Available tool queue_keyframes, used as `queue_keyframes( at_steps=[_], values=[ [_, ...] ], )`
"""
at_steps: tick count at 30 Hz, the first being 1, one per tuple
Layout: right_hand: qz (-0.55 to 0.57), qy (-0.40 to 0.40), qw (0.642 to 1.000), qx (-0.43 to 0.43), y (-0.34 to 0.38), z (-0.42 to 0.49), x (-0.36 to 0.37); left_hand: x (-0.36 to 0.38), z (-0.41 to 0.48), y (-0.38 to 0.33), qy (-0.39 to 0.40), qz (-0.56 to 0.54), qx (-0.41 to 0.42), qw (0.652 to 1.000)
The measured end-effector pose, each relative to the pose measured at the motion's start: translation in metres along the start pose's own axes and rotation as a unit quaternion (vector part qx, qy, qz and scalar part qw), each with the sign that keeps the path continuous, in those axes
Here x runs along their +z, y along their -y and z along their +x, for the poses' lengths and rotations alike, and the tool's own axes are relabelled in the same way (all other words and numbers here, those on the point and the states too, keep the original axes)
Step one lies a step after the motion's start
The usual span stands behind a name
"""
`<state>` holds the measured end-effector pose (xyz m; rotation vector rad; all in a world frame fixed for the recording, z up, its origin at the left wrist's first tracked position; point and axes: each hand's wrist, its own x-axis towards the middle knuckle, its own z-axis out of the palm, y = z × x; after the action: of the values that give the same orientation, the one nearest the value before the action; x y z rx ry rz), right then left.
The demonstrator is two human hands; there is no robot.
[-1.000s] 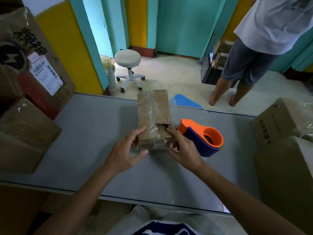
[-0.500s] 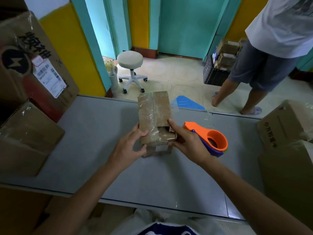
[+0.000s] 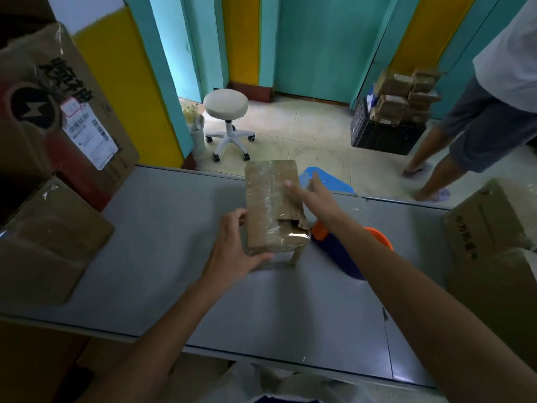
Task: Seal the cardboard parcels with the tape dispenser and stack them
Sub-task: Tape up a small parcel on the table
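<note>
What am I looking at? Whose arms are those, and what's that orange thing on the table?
There's no machine here. The camera sits on a person's head, looking down, so the arms are theirs. On the grey table is a cardboard parcel wrapped in shiny tape. The left hand grips its near corner; the right hand reaches over it, fingers straight, holding nothing. The orange-and-blue thing is a tape dispenser, lying beside the parcel. Bigger boxes stand at the sides.

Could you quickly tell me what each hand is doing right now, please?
Left hand: grips the near end of the parcel.
Right hand: open, fingers straight over the parcel's top.
</note>
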<state>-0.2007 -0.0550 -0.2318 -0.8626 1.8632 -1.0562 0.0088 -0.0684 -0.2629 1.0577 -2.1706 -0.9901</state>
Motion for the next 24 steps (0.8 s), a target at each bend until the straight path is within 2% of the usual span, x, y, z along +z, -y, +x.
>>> queue_keyframes(
  at_steps=[4,7,12,15,18,22,24],
  values=[
    [0.082,-0.045,0.995,-0.037,-0.003,-0.001,0.021,0.003,0.003,0.003,0.076,-0.058,-0.041,0.995],
    [-0.012,-0.036,0.995,-0.091,0.000,-0.001,0.019,0.006,0.004,0.008,0.080,-0.124,-0.058,0.987],
    [0.017,-0.064,0.996,-0.067,0.004,-0.005,0.019,0.007,0.004,0.001,0.068,-0.136,-0.065,0.986],
    [0.066,-0.078,0.992,-0.072,0.021,-0.009,0.007,-0.003,0.011,-0.023,0.029,-0.080,-0.014,0.996],
    [0.091,-0.112,0.980,-0.134,0.055,-0.015,-0.031,-0.008,0.032,-0.056,0.005,-0.087,0.058,0.994],
    [0.073,-0.177,0.966,-0.173,0.087,-0.040,-0.112,0.020,0.059,-0.122,0.034,-0.157,0.103,0.982],
    [0.029,-0.214,0.961,-0.174,0.085,-0.051,-0.150,0.042,0.068,-0.152,0.050,-0.164,0.134,0.976]
  ],
)
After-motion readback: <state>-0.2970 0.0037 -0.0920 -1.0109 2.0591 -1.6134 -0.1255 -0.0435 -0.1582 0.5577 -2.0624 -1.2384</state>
